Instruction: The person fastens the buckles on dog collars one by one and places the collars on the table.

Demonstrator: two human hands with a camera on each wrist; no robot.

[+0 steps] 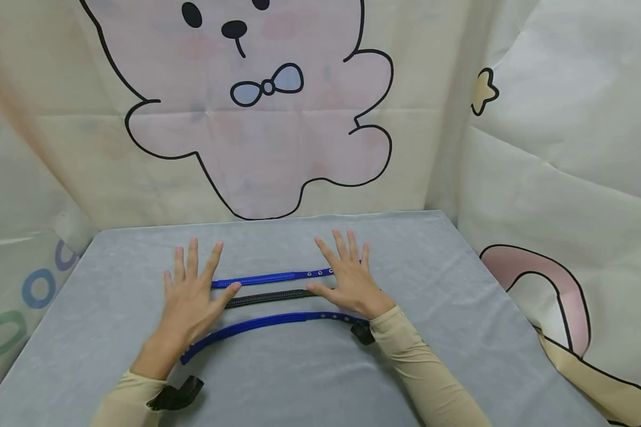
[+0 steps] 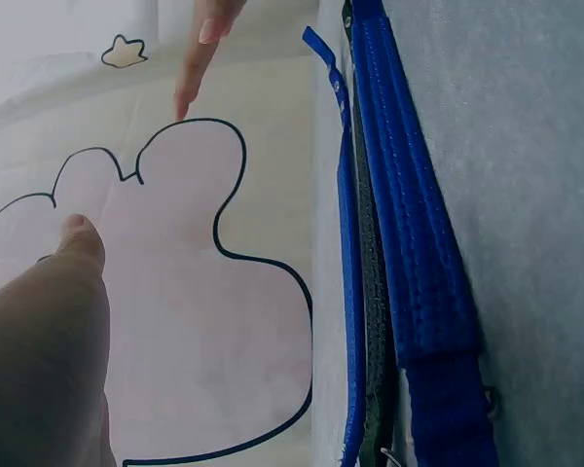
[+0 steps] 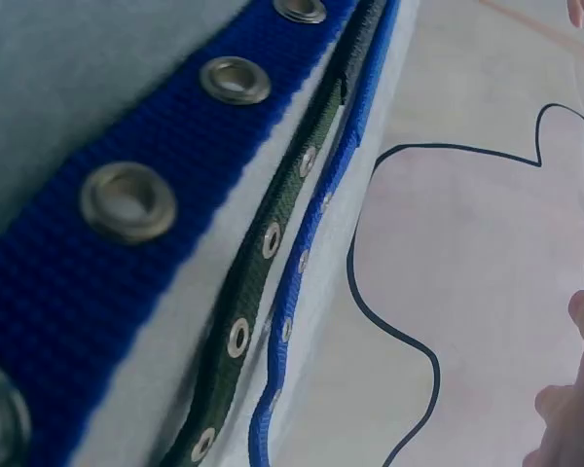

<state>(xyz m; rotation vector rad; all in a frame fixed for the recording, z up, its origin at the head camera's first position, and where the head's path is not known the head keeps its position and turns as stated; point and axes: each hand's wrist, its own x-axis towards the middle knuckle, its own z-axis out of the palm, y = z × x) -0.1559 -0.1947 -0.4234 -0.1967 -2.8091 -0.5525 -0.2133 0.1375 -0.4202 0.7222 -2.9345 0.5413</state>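
Three collar-like straps lie side by side across the table: a far blue strap (image 1: 267, 278), a dark strap (image 1: 272, 297) in the middle and a near blue strap (image 1: 278, 319). Metal eyelets run along their right ends, and the right wrist view shows the near strap's eyelets large. My left hand (image 1: 189, 302), fingers spread, is over the left ends. Over the right ends, my right hand (image 1: 349, 281) is spread the same way, hiding part of the dark strap. Neither hand grips anything. Stitched padding shows on the near blue strap (image 2: 419, 214) in the left wrist view.
A grey cloth covers the table (image 1: 278, 379). Behind it hangs a curtain (image 1: 331, 142) with a cartoon bear, and printed sheets stand at both sides. Black wrist devices (image 1: 176, 394) sit below each hand at the sleeve cuffs.
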